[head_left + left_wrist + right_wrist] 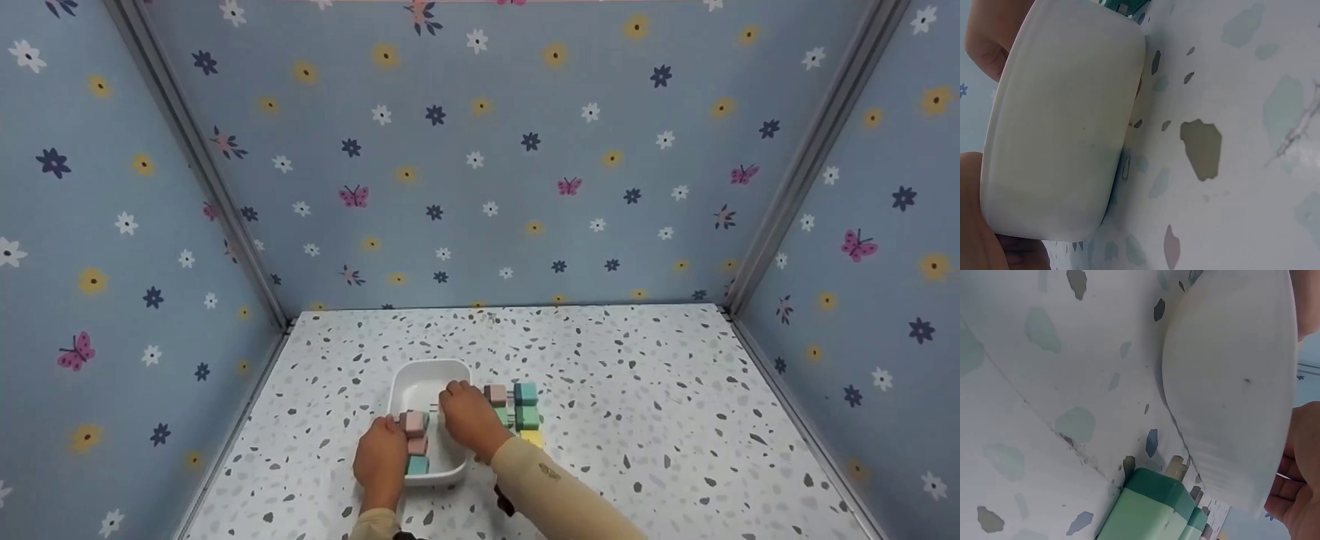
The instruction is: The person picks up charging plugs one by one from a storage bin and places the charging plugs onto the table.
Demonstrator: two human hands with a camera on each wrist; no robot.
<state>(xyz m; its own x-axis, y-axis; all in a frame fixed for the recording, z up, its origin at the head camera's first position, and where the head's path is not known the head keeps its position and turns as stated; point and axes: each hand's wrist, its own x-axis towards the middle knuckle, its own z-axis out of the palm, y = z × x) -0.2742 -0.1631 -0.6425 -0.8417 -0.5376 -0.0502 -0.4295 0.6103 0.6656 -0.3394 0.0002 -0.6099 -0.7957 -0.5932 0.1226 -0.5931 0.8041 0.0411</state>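
Observation:
A white tray point(453, 474) stands on the speckled table, with pastel plugs inside along its left side. My left hand point(381, 454) is at the tray's left rim and pinches a pink plug point(414, 424) by its pronged end. Below that plug lie another pink plug point(418, 447) and a teal plug point(418, 466). My right hand point(471, 416) reaches over the right rim, fingers curled. Thin metal prongs show left of its fingertips; the plug body they belong to is hidden by the hand. Both wrist views mostly show the tray's outer wall point(1067, 129).
Right of the tray stand more plugs in two columns: a pink plug point(496, 394), a teal plug point(526, 394), a green plug point(528, 417) and a yellow plug point(532, 437), partly behind my right arm. Flower-patterned panels point(480, 150) enclose the table at the back and sides.

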